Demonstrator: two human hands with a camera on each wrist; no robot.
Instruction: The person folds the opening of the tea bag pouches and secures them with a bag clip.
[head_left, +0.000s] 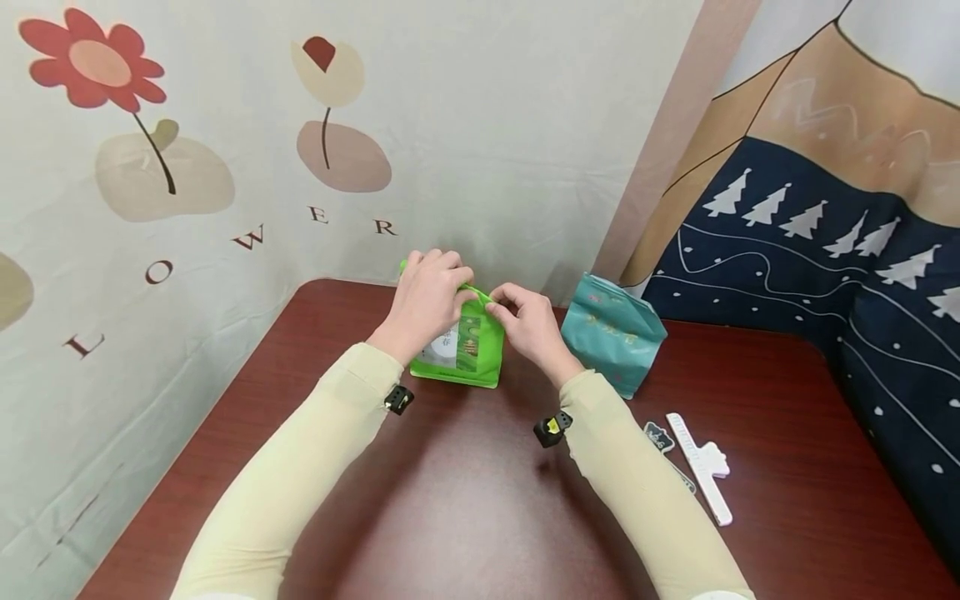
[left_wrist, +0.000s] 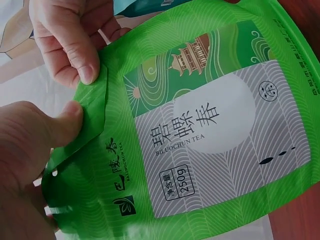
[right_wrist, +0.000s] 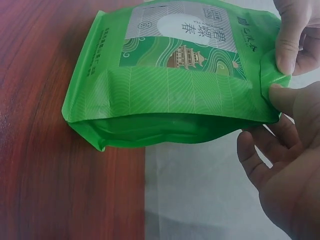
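A bright green tea bag [head_left: 483,350], labelled Biluochun Tea, stands upright near the back of the table. Its top edge is folded over toward the front, and the folded flap [left_wrist: 92,112] shows in the left wrist view. My left hand [head_left: 431,296] grips this top edge from above, thumb on the front and fingers behind. At the right end of the fold, my right hand [head_left: 531,325] pinches the edge between thumb and fingers. Both thumbs press on the flap, close together. The bag's side gusset [right_wrist: 175,131] faces the right wrist view.
Right of my right hand stands a teal bag [head_left: 611,333]. A white sealing clip [head_left: 701,471] lies on the reddish-brown table [head_left: 465,500], beside a dark-labelled clip [head_left: 660,437] partly covered by my right sleeve. Printed cloth [head_left: 480,125] hangs behind the table.
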